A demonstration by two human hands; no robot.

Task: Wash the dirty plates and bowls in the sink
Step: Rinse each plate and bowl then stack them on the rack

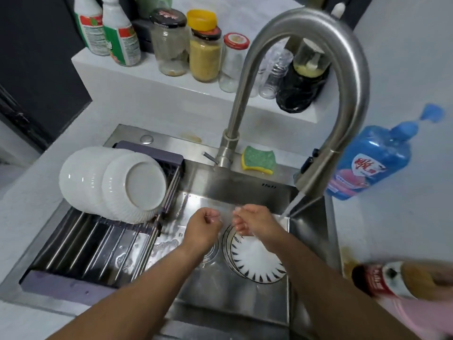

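Two arms seen, both over the sink [245, 190]. Left forearm [147, 278]: bare from the wrist down to the frame edge at the sink's front. Right forearm [331, 278]: likewise bare along its whole visible length. Left hand [203, 227], above the sink's middle: bare, faint wet glints on the knuckles. Right hand [255, 222]: bare, fingertips glossy with water. Blurred pink patch [411, 320] past the sink's right-front corner; garment or not, cannot tell

Two hands held close, forearms stretched forward

The left hand [203, 228] is curled in a loose, empty fist. The right hand [255, 220] is just beside it, fingers relaxed and slightly bent.
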